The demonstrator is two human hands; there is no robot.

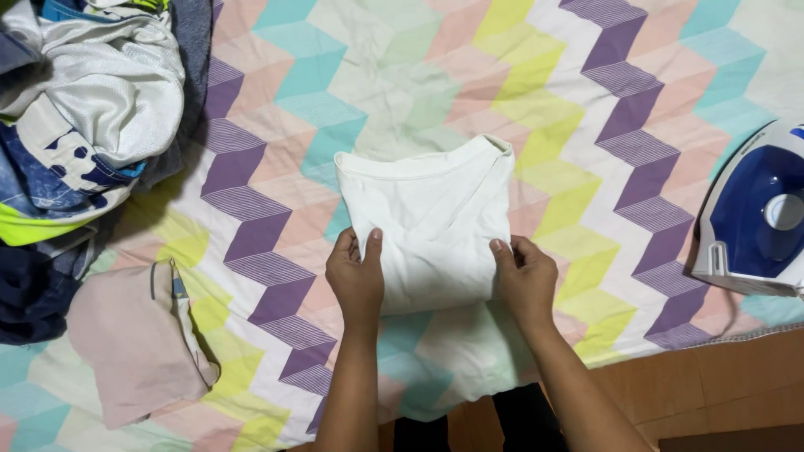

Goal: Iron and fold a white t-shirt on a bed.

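Observation:
A folded white garment (431, 218) lies in the middle of a patterned sheet (586, 125) with pastel zigzag blocks. My left hand (356, 276) pinches its lower left edge between thumb and fingers. My right hand (525, 280) grips the lower right edge the same way. Both forearms reach in from the bottom of the view. The garment's neckline side points away from me.
A pile of mixed clothes (84, 117) sits at the upper left. A folded pink cloth (138, 343) lies at the lower left. A blue and white iron (754, 218) rests at the right edge. Brown floor tiles (712, 385) show at the lower right.

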